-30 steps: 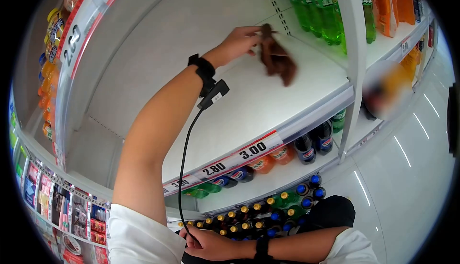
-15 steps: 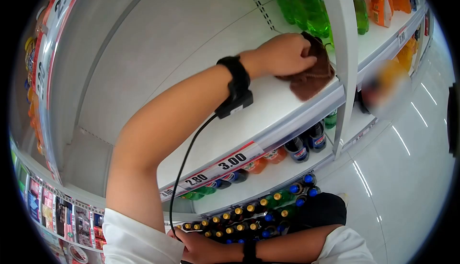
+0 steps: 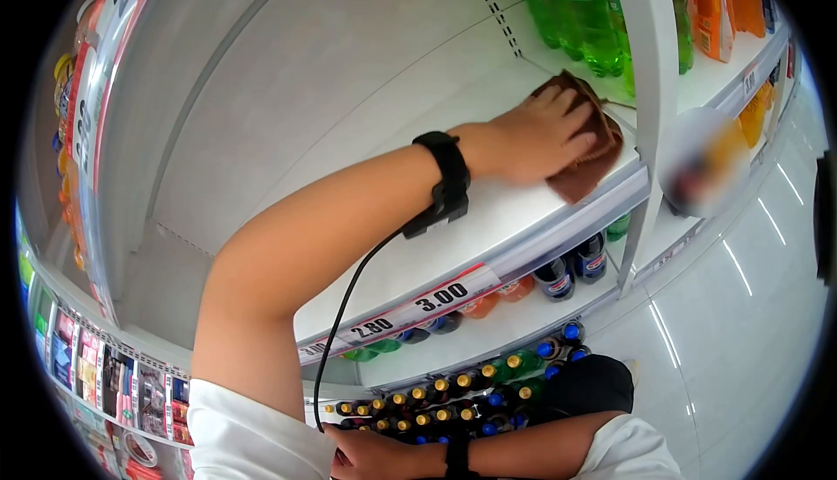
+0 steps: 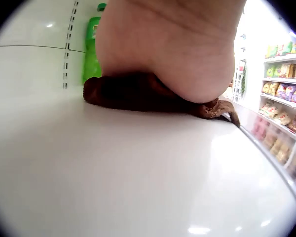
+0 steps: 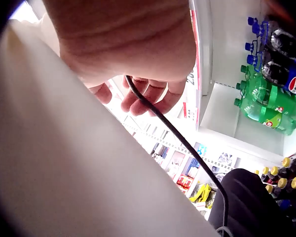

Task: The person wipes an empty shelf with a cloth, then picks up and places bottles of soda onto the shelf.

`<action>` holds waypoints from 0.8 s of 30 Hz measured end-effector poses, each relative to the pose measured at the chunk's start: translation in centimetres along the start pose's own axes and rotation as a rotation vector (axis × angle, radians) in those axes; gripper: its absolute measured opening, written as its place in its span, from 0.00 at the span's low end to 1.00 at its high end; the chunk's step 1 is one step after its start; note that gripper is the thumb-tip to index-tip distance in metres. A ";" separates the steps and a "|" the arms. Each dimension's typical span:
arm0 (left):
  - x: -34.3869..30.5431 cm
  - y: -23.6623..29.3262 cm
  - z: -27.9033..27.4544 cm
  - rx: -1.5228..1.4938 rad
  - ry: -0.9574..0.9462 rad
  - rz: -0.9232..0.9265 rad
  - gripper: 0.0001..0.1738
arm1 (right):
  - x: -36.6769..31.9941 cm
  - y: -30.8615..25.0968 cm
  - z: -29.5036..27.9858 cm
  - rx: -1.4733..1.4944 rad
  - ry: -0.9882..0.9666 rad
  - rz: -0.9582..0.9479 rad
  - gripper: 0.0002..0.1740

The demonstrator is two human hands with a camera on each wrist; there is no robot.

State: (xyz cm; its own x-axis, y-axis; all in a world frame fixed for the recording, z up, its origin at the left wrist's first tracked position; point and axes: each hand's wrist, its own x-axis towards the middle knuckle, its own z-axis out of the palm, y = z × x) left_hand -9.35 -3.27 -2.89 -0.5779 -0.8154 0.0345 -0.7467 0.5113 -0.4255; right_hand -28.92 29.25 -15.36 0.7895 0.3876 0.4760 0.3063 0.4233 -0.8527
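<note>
Far left there's a price rail [image 3: 103, 105] with red trim, and under it some racks of small packaged goods [image 3: 96, 375]. Next over, at the bottom, is the right hand [image 3: 370, 454], fingers kinda curved, with a black cable [image 5: 187, 146] running right by them; honestly can't tell if it's gripping that or not. More bottles with yellow caps [image 3: 442, 384] sit low down, just past it. Above is a white shelf [image 3: 488, 227] with 2.80 and 3.00 tags along its front edge. The left hand [image 3: 540, 140] is at that shelf's right end, fingers spread out and pressing down on a brown cloth [image 3: 588, 170]. The cloth lies on the shelf by the front right corner, bunched up under the palm. Green bottles [image 3: 597, 40] stand just beyond, toward the back right corner, then a white upright [image 3: 656, 53], then orange bottles [image 3: 708, 9].
</note>
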 end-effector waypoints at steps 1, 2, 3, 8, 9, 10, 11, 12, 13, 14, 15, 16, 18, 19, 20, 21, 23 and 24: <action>-0.1 -1.0 0.6 0.078 -0.040 0.059 0.22 | 0.3 0.6 0.4 -0.016 0.102 -0.131 0.18; -0.1 -2.0 1.2 0.078 -0.032 0.061 0.22 | 0.2 1.3 0.5 -0.021 0.107 -0.127 0.18; -0.2 -2.9 1.8 0.088 -0.074 0.021 0.23 | 0.2 0.8 0.3 0.052 0.119 -0.075 0.20; -1.0 -6.7 4.4 0.123 -0.179 -0.167 0.22 | 0.5 -1.2 -0.5 0.052 0.406 -0.269 0.18; -1.1 -7.3 4.5 0.123 -0.279 -0.214 0.24 | 0.6 -1.0 -0.9 0.102 0.322 -0.120 0.19; -1.2 -7.9 4.7 0.121 -0.275 -0.209 0.24 | 0.6 -0.9 -1.1 0.153 0.238 0.029 0.20; -1.4 -8.4 5.0 0.120 -0.312 -0.274 0.26 | 0.7 -0.8 -1.0 0.151 0.245 0.029 0.20; -1.7 -9.2 5.7 0.118 -0.349 -0.338 0.27 | 1.0 -0.7 -0.7 0.178 0.308 -0.017 0.19; -2.2 -9.6 6.0 0.130 -0.336 -0.360 0.29 | 1.1 -0.7 -0.5 0.205 0.368 -0.061 0.18; -2.3 -10.1 6.4 0.127 -0.334 -0.358 0.29 | 1.1 -0.7 -0.6 0.205 0.372 -0.059 0.18; -2.3 -10.1 6.3 0.112 -0.342 -0.374 0.29 | 1.2 -0.7 -0.8 0.235 0.353 -0.013 0.18; -2.4 -10.0 6.2 0.098 -0.353 -0.391 0.28 | 1.3 -0.8 -0.8 0.266 0.333 0.033 0.18; -2.7 -9.8 6.1 0.098 -0.355 -0.401 0.26 | 2.1 1.1 0.3 0.346 0.349 -0.022 0.18; -2.9 -9.7 6.1 0.100 -0.355 -0.410 0.24 | 2.4 2.2 0.6 0.425 0.367 -0.078 0.18; -3.2 -9.5 5.9 0.101 -0.355 -0.410 0.24 | 2.5 3.3 0.6 0.424 0.366 -0.078 0.18; -3.6 -9.3 5.7 0.095 -0.374 -0.418 0.22 | 2.6 3.5 0.4 0.396 0.273 -0.036 0.30; -4.6 -8.9 5.2 0.093 -0.395 -0.424 0.19 | 2.3 3.6 0.8 0.366 0.179 0.002 0.43; -5.2 -8.6 4.9 0.097 -0.435 -0.445 0.17 | 1.7 1.5 0.6 0.310 0.246 -0.012 0.30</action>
State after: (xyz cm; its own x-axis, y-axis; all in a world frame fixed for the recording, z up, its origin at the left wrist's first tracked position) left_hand 1.63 -4.77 -3.81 -0.0163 -0.9907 -0.1349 -0.8398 0.0868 -0.5359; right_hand -27.47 31.02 -15.73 0.9024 0.1890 0.3872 0.1705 0.6687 -0.7237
